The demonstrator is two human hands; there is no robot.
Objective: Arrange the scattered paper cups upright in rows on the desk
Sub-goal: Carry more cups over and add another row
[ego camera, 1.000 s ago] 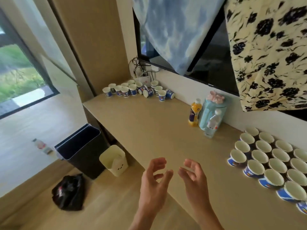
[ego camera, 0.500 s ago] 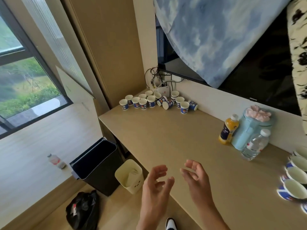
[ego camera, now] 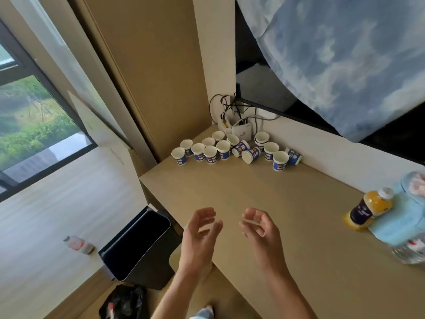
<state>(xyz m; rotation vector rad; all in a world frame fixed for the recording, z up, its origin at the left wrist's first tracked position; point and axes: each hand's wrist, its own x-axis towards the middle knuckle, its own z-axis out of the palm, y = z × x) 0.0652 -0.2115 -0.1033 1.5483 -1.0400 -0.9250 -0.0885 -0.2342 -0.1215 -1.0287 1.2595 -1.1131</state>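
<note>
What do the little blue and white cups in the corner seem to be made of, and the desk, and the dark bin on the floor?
Cups: paper, matte white inside, thin rolled rims, printed blue wrap. Desk: pale wood-look board, probably laminate, smooth and matte. Bin: dark, smooth, rounded corners with a soft sheen, likely plastic, possibly metal.

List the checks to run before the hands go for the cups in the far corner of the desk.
1. Left hand free: ok, fingers relaxed, holding nothing.
2. Right hand free: ok, likewise empty.
3. Desk bare between the hands and the cups: ok.
4. All cups upright: not ok; at least three lie on their sides, such as the tipped cup mid-cluster.
5. Room behind the cluster: not ok; a white box with cables stands right behind it.
6. Cups within arm's reach from here: cannot tell.
</note>
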